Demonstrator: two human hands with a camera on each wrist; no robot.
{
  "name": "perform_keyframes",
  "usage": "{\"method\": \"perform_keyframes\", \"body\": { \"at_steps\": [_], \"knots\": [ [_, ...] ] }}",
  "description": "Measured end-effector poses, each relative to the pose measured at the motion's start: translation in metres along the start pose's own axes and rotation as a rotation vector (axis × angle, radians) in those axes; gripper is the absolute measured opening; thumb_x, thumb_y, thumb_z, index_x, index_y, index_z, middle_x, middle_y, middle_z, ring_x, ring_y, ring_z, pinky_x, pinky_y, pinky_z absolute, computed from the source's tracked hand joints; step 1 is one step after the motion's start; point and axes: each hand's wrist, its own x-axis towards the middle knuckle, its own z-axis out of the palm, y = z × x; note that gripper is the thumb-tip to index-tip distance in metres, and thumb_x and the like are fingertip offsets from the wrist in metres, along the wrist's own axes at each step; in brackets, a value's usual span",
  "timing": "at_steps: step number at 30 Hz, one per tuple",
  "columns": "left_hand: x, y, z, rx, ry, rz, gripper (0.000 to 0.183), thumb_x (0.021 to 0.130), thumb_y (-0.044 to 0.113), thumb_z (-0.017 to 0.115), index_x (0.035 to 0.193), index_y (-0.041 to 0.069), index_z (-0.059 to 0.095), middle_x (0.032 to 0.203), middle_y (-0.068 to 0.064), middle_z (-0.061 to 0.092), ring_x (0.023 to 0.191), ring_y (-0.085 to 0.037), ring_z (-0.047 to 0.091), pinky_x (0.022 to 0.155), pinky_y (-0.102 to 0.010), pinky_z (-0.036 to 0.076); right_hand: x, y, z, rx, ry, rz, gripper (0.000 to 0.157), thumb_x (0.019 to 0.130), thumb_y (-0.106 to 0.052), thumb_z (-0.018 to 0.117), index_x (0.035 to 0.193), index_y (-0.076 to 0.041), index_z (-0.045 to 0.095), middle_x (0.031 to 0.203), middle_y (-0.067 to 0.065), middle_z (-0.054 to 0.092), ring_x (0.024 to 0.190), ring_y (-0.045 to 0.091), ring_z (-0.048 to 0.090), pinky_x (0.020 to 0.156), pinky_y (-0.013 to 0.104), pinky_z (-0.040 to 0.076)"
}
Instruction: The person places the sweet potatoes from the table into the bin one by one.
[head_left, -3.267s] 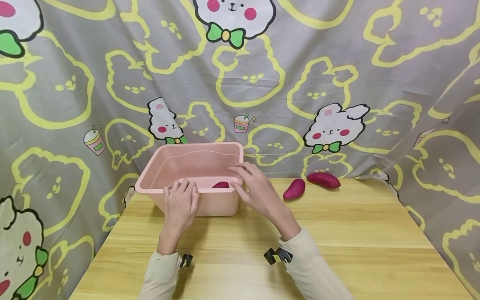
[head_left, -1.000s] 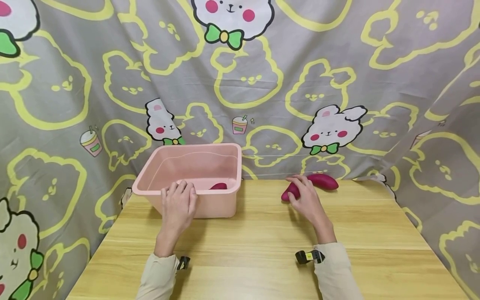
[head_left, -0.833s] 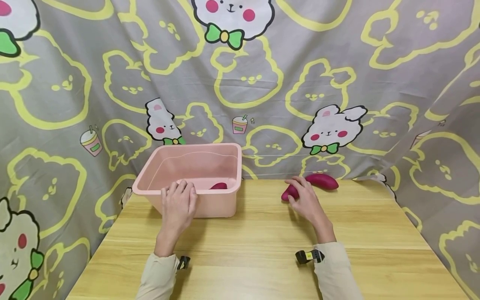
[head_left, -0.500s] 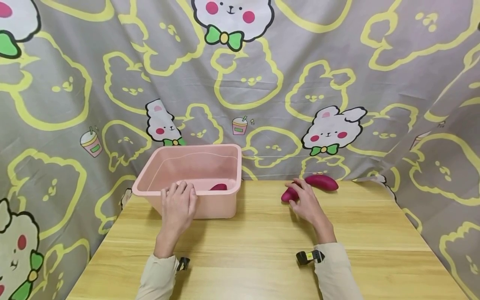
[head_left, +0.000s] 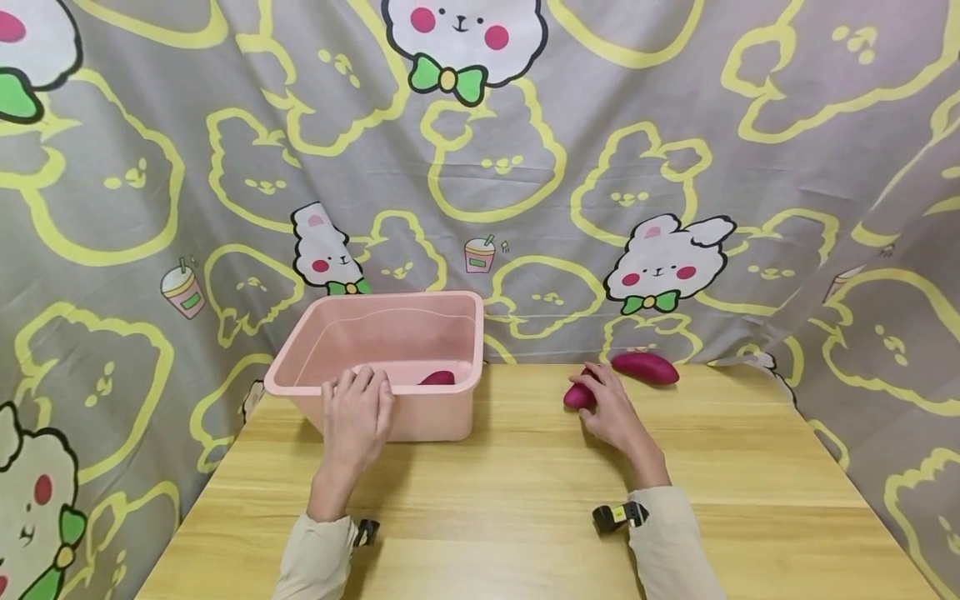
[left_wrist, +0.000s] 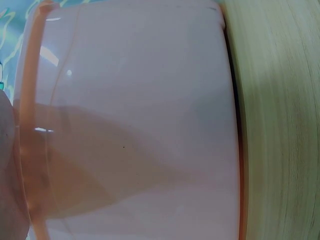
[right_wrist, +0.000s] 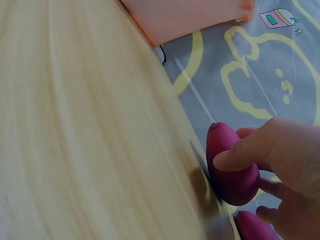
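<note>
The nearer sweet potato [head_left: 579, 395] is lying on the wooden surface [head_left: 525, 500] directly under the right hand [head_left: 613, 414], with only its left end peeking out past the fingers in the head view, while a second sweet potato [head_left: 645, 367] is sitting just beyond, near the curtain. The right wrist view is showing what the head view is hiding: the thumb [right_wrist: 245, 152] and curled fingers are closing round the nearer sweet potato [right_wrist: 231, 167] (pinching it from both sides). The left hand [head_left: 357, 414] is resting with fingers draped over the front rim of the pink tub [head_left: 420, 417], in which a third sweet potato [head_left: 438, 378] is lying.
</note>
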Motion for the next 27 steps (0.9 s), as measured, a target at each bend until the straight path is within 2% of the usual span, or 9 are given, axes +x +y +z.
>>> {"method": "perform_keyframes", "body": {
  "at_steps": [9,14,20,27],
  "knots": [
    [-0.0006,-0.0001,-0.0006,-0.001,0.006,0.004,0.036,0.105,0.028,0.032,0.094,0.008,0.059,0.096,-0.013,0.062,0.093,-0.038,0.053,0.086,-0.058,0.034,0.0015,0.0027,0.0040,0.005,0.007,-0.004,0.055,0.074,0.016,0.064,0.126,-0.001,0.067,0.152,0.029,0.041,0.146,0.054,0.026,0.115,0.068,0.023],
    [-0.0012,0.0002,0.0006,-0.005,0.006,0.006,0.035,0.105,0.027,0.032,0.094,0.008,0.060,0.097,-0.013,0.062,0.094,-0.038,0.053,0.087,-0.058,0.034,0.0004,0.0038,0.0057,0.001,0.047,-0.017,0.051,0.075,0.018,0.068,0.123,0.001,0.068,0.148,0.031,0.045,0.142,0.052,0.032,0.114,0.065,0.028],
    [-0.0026,0.0014,0.0015,-0.011,0.018,0.011,0.034,0.104,0.026,0.034,0.094,0.008,0.060,0.097,-0.013,0.063,0.094,-0.038,0.054,0.086,-0.058,0.034,-0.0011,0.0035,0.0062,-0.004,0.087,-0.001,0.046,0.081,0.005,0.079,0.125,0.000,0.068,0.144,0.030,0.048,0.137,0.049,0.040,0.110,0.062,0.036],
    [-0.0016,0.0011,-0.0003,-0.004,0.009,-0.002,0.035,0.104,0.027,0.033,0.094,0.008,0.060,0.098,-0.014,0.063,0.097,-0.039,0.054,0.089,-0.058,0.034,-0.0008,0.0007,0.0048,0.021,0.092,0.019,0.048,0.087,-0.008,0.079,0.132,-0.002,0.064,0.141,0.027,0.049,0.130,0.046,0.047,0.105,0.060,0.043]
  ]
}}
